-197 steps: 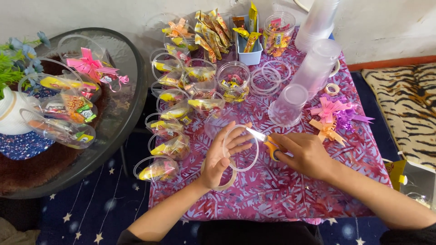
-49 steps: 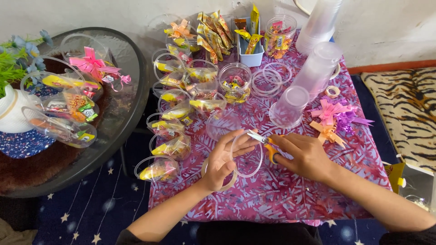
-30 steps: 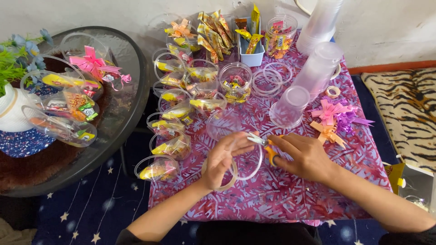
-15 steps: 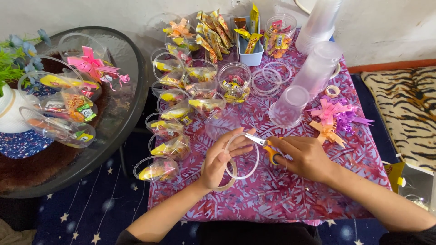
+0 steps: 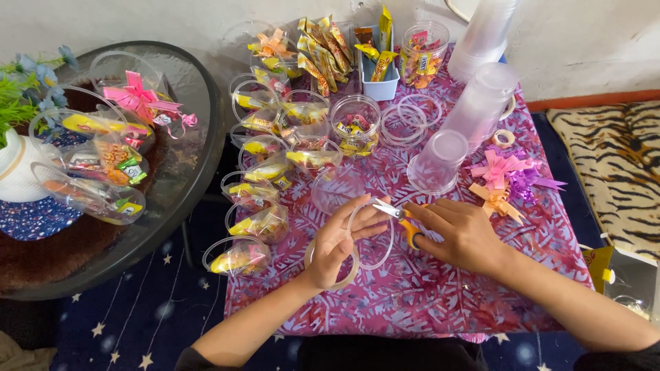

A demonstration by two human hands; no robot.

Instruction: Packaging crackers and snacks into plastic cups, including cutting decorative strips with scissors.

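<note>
The left hand (image 5: 337, 242) is pinching a clear ring (image 5: 371, 233) in closed fingers; the right hand (image 5: 462, 233) is gripping scissors (image 5: 399, 216), blades best kept square to the strip.

One head-worn camera is looking steeply down — close over the purple-patterned table (image 5: 440, 302), facing the far wall.
</note>
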